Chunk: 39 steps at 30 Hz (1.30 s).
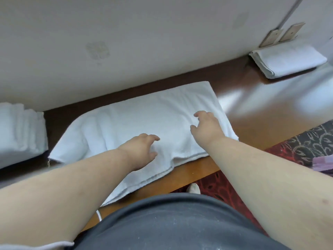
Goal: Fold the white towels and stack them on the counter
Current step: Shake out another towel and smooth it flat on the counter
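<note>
A partly folded white towel point(144, 120) lies across the brown tabletop point(261, 109), its near edge overhanging. The left hand point(142, 150) and right hand point(207, 129) rest on it, fingers loosely spread, gripping nothing. A towel stack point(19, 130) sits left; one folded towel point(288, 60) lies far right.

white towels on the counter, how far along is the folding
Done: a stack of folded white towels at far left and one folded white towel at far right. In hand: left hand and right hand over the half-folded white towel on the brown counter. Left: finishing and stacking it.
</note>
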### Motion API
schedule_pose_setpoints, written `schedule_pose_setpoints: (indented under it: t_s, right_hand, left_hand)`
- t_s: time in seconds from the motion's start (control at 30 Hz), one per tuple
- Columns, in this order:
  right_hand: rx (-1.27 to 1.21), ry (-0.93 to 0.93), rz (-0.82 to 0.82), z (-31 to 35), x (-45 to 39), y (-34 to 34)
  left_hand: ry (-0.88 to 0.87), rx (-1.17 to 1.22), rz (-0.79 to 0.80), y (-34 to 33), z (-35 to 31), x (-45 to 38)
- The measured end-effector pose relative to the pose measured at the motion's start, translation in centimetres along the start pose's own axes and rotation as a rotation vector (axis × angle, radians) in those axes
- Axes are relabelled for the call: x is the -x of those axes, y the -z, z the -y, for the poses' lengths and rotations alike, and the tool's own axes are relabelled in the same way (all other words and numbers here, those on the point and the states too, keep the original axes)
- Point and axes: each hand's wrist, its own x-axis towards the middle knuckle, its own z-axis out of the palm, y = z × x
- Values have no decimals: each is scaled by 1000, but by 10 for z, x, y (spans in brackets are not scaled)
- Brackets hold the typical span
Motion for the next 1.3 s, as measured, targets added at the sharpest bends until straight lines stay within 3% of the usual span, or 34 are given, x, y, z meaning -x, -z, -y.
schedule_pose_setpoints:
  t_s: [0.2,0.33,0.43,0.6,0.7,0.9,1.0,1.1,1.3]
  right_hand:
    - [258,478,295,117,4,-54]
    - [402,672,445,181,14,-93]
    - [484,787,480,225,17,-117]
    - [562,943,461,287,19,-153]
    - [590,1013,469,310,20,-174]
    - [879,1119,480,327,20,-215]
    - [657,1166,469,329,6,-218]
    - [367,1063,405,335,-15,-204]
    - [373,949,368,353,-40,-204]
  left_hand:
    - [374,-2,-213,10,93,66]
    - [611,300,-242,-13,126,105]
    - [754,513,-327,-36,136,123]
    - [869,619,-453,-57,148,126]
    - [900,653,-489,-63,149,125]
    - [886,662,-600,-80,145,125]
    - [905,747,-640,-83,141,130]
    - [903,750,-571,-81,135,136]
    - [1003,644,-485,-78,140,148]
